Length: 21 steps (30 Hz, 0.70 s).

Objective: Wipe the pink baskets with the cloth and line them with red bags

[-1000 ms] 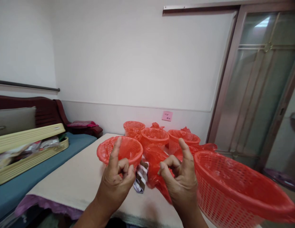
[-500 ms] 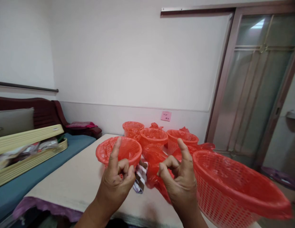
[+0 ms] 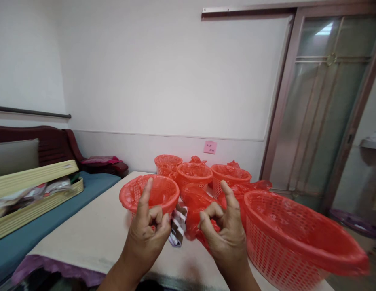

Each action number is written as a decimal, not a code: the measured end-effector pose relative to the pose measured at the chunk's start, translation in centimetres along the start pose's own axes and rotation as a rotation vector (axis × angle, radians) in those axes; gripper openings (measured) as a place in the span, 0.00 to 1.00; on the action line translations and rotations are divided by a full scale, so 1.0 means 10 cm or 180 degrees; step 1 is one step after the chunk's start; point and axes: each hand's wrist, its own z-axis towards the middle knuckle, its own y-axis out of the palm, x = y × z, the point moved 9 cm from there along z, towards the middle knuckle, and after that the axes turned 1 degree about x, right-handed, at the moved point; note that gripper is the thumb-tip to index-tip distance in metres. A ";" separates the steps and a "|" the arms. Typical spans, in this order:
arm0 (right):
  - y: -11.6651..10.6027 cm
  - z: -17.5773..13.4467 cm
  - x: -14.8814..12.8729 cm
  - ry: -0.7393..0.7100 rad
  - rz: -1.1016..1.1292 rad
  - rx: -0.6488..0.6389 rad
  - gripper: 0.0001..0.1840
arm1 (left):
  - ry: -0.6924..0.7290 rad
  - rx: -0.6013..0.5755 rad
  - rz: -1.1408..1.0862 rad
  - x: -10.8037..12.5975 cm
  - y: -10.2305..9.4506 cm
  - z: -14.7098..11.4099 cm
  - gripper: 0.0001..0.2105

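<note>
My left hand (image 3: 148, 236) is raised over the table, its index finger stretched upward and the others bent towards the thumb. Nothing is in it. Behind it stands a round red plastic basket (image 3: 130, 196) with a red bag as liner. My right hand (image 3: 227, 238) mirrors the pose, index finger up, thumb near the bent fingers, empty. A crumpled red plastic bag (image 3: 195, 202) lies beyond the right hand. Between the hands lies a folded brown-and-white patterned cloth (image 3: 177, 226). To the right is a large oval red basket (image 3: 282, 238), also lined with a red bag.
Three smaller lined red baskets, the left one (image 3: 167, 162), the middle one (image 3: 194, 173) and the right one (image 3: 230, 176), stand at the back of the table (image 3: 85, 238). A pink note (image 3: 210, 147) is on the wall. At left, a cream box (image 3: 39, 206) rests on a blue-covered seat (image 3: 100, 182).
The view has shifted slightly, so the room and baskets sit a little further left. Both hands keep nearly the same pose.
</note>
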 end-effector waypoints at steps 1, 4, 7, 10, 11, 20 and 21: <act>0.00 0.00 0.00 0.0000 0.0007 0.0001 0.40 | -0.0019 0.0014 -0.0004 0.00 0.00 0.00 0.40; 0.01 -0.01 0.02 0.0066 0.0047 -0.0022 0.40 | -0.0036 0.0034 0.0007 -0.01 0.00 0.00 0.39; 0.01 -0.02 0.04 0.0073 0.0060 -0.0060 0.40 | -0.0035 0.0040 0.0049 -0.03 0.01 0.01 0.37; 0.05 -0.06 0.13 0.0077 -0.0002 -0.0284 0.35 | -0.0143 0.0028 0.0034 -0.14 0.01 -0.01 0.31; 0.09 -0.09 0.20 0.0110 -0.0049 -0.0425 0.29 | -0.0222 -0.0043 0.0080 -0.22 0.03 -0.04 0.26; 0.50 -1.19 1.31 0.0907 -0.0763 -0.1108 0.19 | -0.1207 -0.1032 0.0789 -1.37 0.47 -0.95 0.18; 0.55 -1.35 1.36 0.0960 -0.0826 -0.1179 0.20 | -0.1316 -0.1129 0.0840 -1.43 0.50 -1.07 0.16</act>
